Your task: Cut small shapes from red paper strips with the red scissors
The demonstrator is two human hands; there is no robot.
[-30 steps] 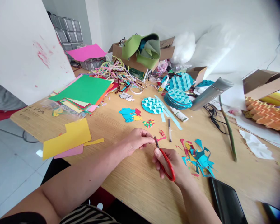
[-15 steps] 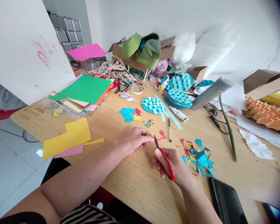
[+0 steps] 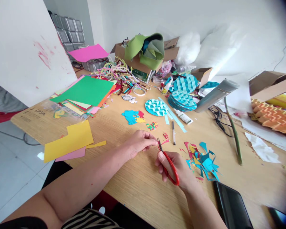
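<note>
My right hand (image 3: pixel 175 168) grips small red-handled scissors (image 3: pixel 168 163), blades pointing up and away toward my left hand. My left hand (image 3: pixel 138 143) is closed in a pinch right at the blade tips, on something too small to make out. Both hands hover just over the wooden table (image 3: pixel 138 187) near its front edge. A small red paper cut-out (image 3: pixel 166 137) lies just beyond the scissor tips, with a black pen (image 3: pixel 173 133) beside it. A heap of blue, red and yellow paper scraps (image 3: pixel 202 159) lies to the right of my right hand.
A yellow sheet (image 3: pixel 69 140) lies front left, a stack of coloured paper (image 3: pixel 85 93) behind it. Paper fish (image 3: pixel 133 116), blue wave-pattern discs (image 3: pixel 181 95), a glue tube (image 3: pixel 183 116), a grey cylinder (image 3: pixel 215 95), cardboard boxes (image 3: pixel 143 54) and a dark tablet (image 3: pixel 231 206) crowd the table.
</note>
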